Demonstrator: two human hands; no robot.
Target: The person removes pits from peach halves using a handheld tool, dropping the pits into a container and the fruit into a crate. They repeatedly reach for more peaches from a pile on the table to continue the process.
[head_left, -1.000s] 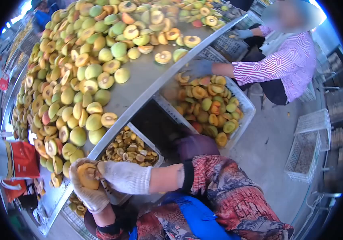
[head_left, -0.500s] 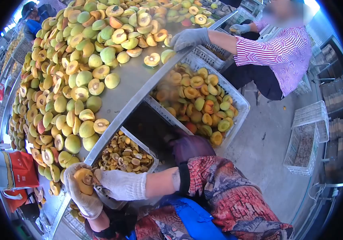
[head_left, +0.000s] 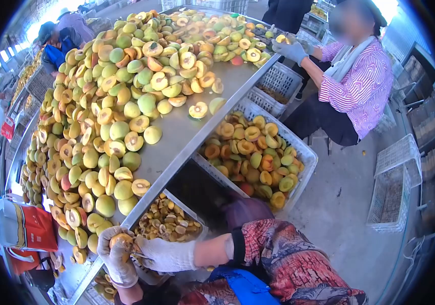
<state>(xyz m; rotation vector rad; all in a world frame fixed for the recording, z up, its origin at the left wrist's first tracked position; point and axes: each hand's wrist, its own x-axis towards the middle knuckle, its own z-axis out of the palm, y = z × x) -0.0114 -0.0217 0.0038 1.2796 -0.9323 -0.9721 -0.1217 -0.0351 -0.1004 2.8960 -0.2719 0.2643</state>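
Single head cam, worn by the person, faces fwd & down, v. wide fisheye w/ dark curved edges. L hand (head_left: 119,256) & R hand (head_left: 169,255) close to lens, low, L of ctr; tabletop (head_left: 171,133) stretches away beyond, co-worker (head_left: 355,96) farther off, upper R.

Nothing legible, red bag (head_left: 40,229), perhaps tiny lettering (head_left: 35,238)

From afar, I see a metal table (head_left: 179,124) bearing a large heap of yellow-green fruit (head_left: 108,124), many halved, cut sides showing; pale crates (head_left: 397,155) stand on the grey floor (head_left: 331,185).
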